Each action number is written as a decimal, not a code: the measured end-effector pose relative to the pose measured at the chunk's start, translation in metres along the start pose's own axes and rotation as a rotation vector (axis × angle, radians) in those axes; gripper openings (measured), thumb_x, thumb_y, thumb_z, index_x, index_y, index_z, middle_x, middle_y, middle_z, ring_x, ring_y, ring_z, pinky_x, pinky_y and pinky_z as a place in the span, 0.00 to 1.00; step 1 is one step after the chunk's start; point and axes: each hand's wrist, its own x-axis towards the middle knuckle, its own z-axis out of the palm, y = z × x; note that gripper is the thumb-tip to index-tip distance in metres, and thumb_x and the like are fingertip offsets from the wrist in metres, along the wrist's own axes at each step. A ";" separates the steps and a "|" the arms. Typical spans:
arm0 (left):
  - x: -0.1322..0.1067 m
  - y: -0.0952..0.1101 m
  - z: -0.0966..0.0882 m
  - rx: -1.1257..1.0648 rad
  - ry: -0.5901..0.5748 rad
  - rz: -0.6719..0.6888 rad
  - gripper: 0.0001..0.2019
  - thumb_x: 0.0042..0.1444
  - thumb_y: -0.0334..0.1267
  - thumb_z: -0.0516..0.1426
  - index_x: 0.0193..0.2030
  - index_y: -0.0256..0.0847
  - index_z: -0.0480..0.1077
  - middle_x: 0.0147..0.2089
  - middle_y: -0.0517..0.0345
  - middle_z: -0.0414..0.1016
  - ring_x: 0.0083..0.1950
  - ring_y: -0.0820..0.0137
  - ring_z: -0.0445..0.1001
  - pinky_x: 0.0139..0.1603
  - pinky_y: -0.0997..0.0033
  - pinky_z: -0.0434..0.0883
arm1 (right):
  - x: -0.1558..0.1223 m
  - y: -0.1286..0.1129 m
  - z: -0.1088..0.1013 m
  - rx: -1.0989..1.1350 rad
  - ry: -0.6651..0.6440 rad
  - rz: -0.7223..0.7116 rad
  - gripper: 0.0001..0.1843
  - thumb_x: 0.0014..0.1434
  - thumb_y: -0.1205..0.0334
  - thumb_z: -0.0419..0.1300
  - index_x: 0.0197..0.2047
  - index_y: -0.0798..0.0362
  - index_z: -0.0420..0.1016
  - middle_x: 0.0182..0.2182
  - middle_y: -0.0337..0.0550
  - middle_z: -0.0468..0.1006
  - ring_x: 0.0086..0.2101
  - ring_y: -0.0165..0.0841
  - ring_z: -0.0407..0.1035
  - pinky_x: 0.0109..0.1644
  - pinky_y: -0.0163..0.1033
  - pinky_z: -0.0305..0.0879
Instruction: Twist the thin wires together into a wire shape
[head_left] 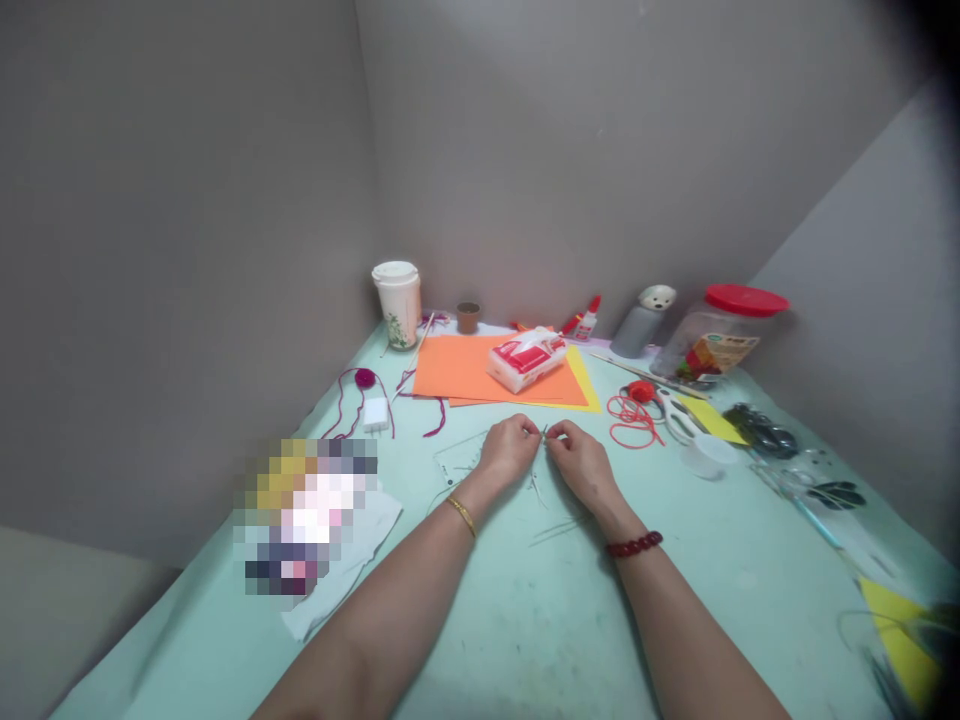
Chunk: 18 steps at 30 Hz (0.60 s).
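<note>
I'm working with my left hand [510,450] and right hand [581,462] held close together above the table, both curled and pinching the ends of a thin green strand [544,432] between the fingertips. The strand is too fine to tell whether it's wire or stem. A smooth gold bangle [462,516] is circling my left wrist, and a red beaded bracelet [634,544] is circling my right. Just below my left hand, a clear, thin sheet [457,462] is lying flat on the mint-green table cover [480,640], and fine, wiry strands [555,530] are scattered near my right wrist.

Ahead of my hands, a flat orange card [465,365] is overlapping a yellow card [581,385], with a soft plastic tissue packet [527,360] sitting on top. To the right, a loose loop of red elastic cord [634,425] is lying beside white-handled scissors [679,415]. Farther back, a clear plastic jar [709,345] with a red lid is standing near the corner, and a white paper cup [396,303] is standing at the left.
</note>
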 end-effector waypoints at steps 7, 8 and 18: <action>0.000 -0.001 0.003 0.018 0.023 0.037 0.10 0.54 0.35 0.52 0.36 0.43 0.76 0.34 0.56 0.77 0.37 0.69 0.72 0.39 0.73 0.65 | 0.000 0.002 0.000 0.036 0.024 -0.018 0.08 0.56 0.62 0.52 0.34 0.52 0.72 0.20 0.36 0.69 0.25 0.32 0.62 0.30 0.34 0.51; 0.000 -0.001 0.003 0.019 0.019 0.045 0.11 0.54 0.35 0.52 0.37 0.43 0.76 0.34 0.56 0.77 0.37 0.68 0.72 0.39 0.73 0.65 | 0.000 0.002 0.001 0.036 0.031 -0.021 0.09 0.56 0.62 0.51 0.34 0.52 0.72 0.20 0.36 0.68 0.25 0.32 0.62 0.30 0.34 0.51; -0.004 -0.003 0.011 0.090 -0.018 0.067 0.14 0.55 0.35 0.50 0.43 0.43 0.74 0.39 0.54 0.78 0.41 0.67 0.73 0.41 0.71 0.68 | 0.009 0.021 0.003 0.061 0.056 -0.075 0.11 0.47 0.54 0.53 0.30 0.48 0.73 0.31 0.49 0.76 0.32 0.39 0.66 0.35 0.42 0.54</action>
